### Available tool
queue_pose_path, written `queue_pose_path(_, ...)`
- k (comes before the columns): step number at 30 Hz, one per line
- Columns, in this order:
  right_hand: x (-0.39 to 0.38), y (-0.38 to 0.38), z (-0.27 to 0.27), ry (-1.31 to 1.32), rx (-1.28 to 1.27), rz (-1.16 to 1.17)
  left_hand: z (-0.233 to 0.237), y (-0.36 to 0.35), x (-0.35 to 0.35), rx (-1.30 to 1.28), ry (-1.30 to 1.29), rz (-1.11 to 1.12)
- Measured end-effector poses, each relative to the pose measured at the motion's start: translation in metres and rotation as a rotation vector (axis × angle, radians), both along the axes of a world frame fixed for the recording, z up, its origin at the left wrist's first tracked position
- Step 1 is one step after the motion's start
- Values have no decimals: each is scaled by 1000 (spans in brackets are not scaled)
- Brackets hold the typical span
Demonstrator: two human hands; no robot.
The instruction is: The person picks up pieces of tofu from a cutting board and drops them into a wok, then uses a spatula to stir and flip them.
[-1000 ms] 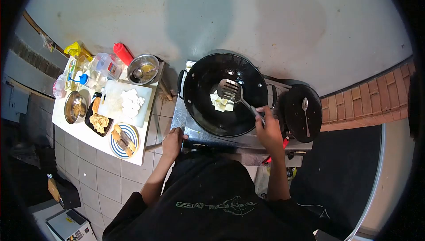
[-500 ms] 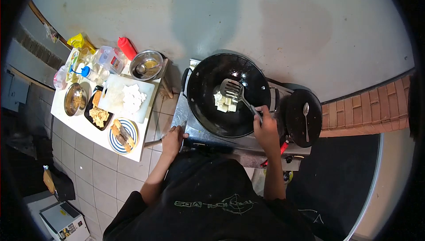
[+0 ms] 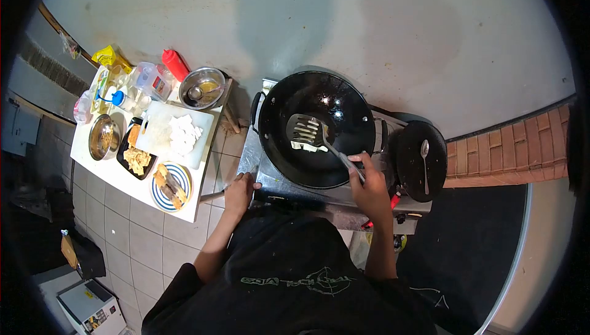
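Note:
My right hand (image 3: 367,181) grips the handle of a slotted spatula (image 3: 305,132) over the black wok (image 3: 279,157). The spatula's head lies low in the wok, over pale cubes (image 3: 309,147) that look like tofu, hiding most of them. The wok sits on the metal stove (image 3: 251,164), its inside shiny with oil. My left hand (image 3: 241,192) rests at the stove's front left corner, its fingers curled on the edge.
Left, a white table (image 3: 86,150) bears a cutting board (image 3: 157,129) with white pieces, a black tray (image 3: 125,164) of fried pieces, a striped plate (image 3: 161,203), metal bowls (image 3: 203,72) and a red squeeze bottle (image 3: 176,64). A spoon (image 3: 425,166) lies on a black lid (image 3: 409,163).
The spatula's head has moved left and slightly down in the wok, over the pale cubes, which now show less. My left hand has stayed at the stove's edge.

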State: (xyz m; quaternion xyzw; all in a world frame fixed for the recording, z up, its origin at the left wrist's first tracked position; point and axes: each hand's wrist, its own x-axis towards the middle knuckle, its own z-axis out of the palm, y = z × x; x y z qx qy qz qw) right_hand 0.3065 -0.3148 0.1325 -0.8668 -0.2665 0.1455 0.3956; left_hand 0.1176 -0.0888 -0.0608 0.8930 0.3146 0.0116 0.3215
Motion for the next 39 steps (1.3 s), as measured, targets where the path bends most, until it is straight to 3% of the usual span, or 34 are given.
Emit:
queue_pose_path(4, -3, -4, -4, -52, 8, -21, 1, 0, -1, 2, -5, -9)
queue_pose_path(7, 0, -6, -15, -256, 38, -28, -3, 1, 0, -1, 4, 0)
queue_pose_path(10, 1, -8, -12, -88, 11, -57, -16, 3, -2, -1, -18, 19)
queue_pose_path(12, 11, -17, -28, 276, 147, -60, -18, 2, -1, 5, -38, 26)
queue_pose_path(13, 13, -21, -28, 276, 147, -59, -15, 1, -1, 0, -17, 27)
queue_pose_path(15, 17, -23, -25, 661, 385, -92, -11, 1, 0, 1, 5, 35)
queue_pose_path(16, 17, -22, -23, 664, 386, -88, -11, 1, 0, -1, 13, 29)
queue_pose_path(18, 18, -21, -14, 611, 600, -31, -8, -1, -2, -6, 22, 20)
queue_pose_path(23, 26, -11, 0, 475, 629, 25, -14, 0, -1, 18, 0, 23)
queue_pose_path(27, 32, -3, 21, 227, 428, 6, -10, 1, 0, 37, 29, 15)
queue_pose_path(29, 32, 2, 32, -79, 199, -5, -3, -1, 1, 31, 55, 6)
queue_pose_path(32, 34, 5, 32, -249, 172, 16, 4, 0, 2, 53, 144, -27)
queue_pose_path(39, 42, 5, 21, -290, 144, 51, 1, -1, 1, 82, 187, -49)
